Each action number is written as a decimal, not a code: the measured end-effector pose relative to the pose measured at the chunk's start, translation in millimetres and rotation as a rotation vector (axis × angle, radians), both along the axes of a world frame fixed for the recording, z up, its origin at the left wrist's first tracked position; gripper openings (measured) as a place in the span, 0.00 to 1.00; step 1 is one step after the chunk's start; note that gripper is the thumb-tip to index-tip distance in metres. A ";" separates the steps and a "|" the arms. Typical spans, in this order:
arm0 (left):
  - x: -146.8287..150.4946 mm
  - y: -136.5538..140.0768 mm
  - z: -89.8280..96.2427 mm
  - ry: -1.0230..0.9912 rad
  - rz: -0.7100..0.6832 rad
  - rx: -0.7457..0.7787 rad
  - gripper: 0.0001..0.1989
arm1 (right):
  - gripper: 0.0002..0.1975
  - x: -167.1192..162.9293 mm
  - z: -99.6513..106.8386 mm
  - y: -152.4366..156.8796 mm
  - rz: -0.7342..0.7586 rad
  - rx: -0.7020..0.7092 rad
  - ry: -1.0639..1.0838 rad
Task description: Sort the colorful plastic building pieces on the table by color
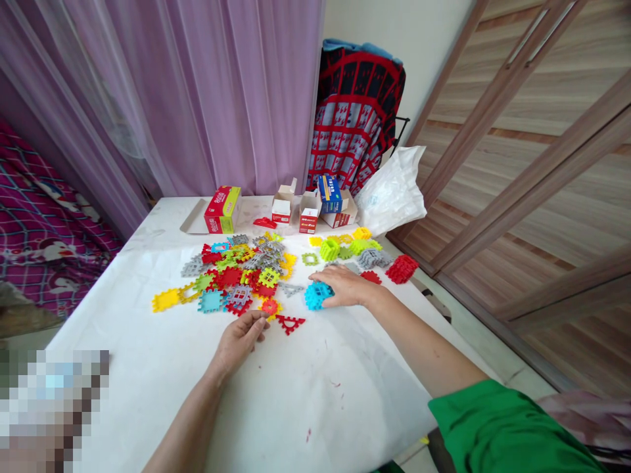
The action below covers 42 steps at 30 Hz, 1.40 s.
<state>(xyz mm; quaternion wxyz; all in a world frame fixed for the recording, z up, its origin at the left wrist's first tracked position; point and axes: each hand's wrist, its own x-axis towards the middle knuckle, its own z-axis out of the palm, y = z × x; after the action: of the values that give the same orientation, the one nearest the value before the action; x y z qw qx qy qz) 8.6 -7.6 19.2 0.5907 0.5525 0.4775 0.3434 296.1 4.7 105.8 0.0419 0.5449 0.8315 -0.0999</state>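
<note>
My right hand (348, 287) is wrapped round a stack of blue interlocking building pieces (317, 297) standing on the table. My left hand (240, 339) has its fingers pressed together in a pinch. Its fingertips meet the edge of a yellow piece with a red centre (269, 307); whether they grip it is unclear. Just right of those fingertips lies a red triangular piece (290, 324). Beyond my left hand spreads a mixed pile of toothed plastic pieces (231, 278) in red, yellow, green, grey and blue.
Sorted by colour at the right are a green stack (329, 249), a grey stack (374, 258) and a red stack (401, 269). Along the back stand a red and yellow box (223, 210), small open boxes (309, 213), a blue box (330, 195) and a white plastic bag (394, 190).
</note>
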 end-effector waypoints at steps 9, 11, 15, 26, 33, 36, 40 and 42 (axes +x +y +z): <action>-0.9 0.3 -0.8 0.001 0.004 -0.014 0.25 | 0.41 -5.1 -11.5 -1.5 0.021 0.004 -0.040; -0.7 0.0 -0.5 -0.002 0.004 -0.012 0.25 | 0.45 -8.0 -13.6 -1.4 0.023 -0.010 -0.068; 0.2 -0.5 0.8 0.006 -0.001 -0.014 0.25 | 0.46 -10.5 -18.5 -0.6 0.032 -0.015 -0.091; 0.2 -0.3 0.8 0.014 -0.005 -0.012 0.25 | 0.43 -12.5 -25.3 -0.7 0.039 0.019 -0.117; 0.6 -1.1 4.9 0.013 0.002 -0.020 0.24 | 0.42 -12.4 -26.6 -0.8 0.028 0.022 -0.136; 0.8 -0.8 5.0 0.008 0.007 -0.033 0.25 | 0.41 -12.9 -26.8 0.3 0.036 0.035 -0.135; 0.7 -0.6 3.6 0.008 0.008 -0.040 0.26 | 0.41 -13.9 -27.6 0.8 0.043 0.037 -0.147; 0.4 -0.7 2.9 0.015 0.004 -0.036 0.26 | 0.42 -14.1 -27.3 0.2 0.047 0.040 -0.147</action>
<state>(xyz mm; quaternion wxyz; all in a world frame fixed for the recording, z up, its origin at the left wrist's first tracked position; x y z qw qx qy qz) 9.0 -8.4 22.1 0.5964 0.5432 0.4890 0.3318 282.1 5.0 78.5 0.0943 0.5317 0.8406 -0.0421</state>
